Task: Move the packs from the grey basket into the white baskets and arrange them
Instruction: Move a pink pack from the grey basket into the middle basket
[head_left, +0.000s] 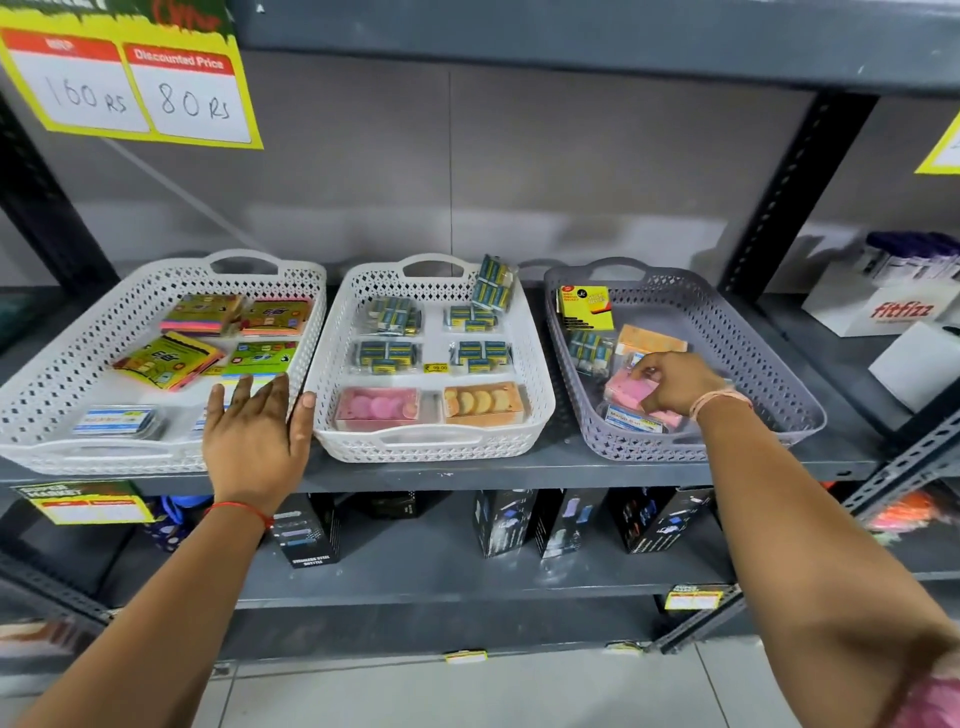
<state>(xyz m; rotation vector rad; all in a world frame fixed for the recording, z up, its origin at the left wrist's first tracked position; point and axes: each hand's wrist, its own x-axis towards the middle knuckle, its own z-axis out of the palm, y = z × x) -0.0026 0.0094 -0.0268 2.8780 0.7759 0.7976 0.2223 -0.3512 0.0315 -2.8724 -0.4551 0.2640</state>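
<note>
Grey basket (727, 322), right of frame, holds the remaining packs; right hand (675, 382) fingers close on a pink pack (626, 391) for transfer. Left hand (254, 436), fingers spread and empty, steadies the white baskets (332, 415).
</note>
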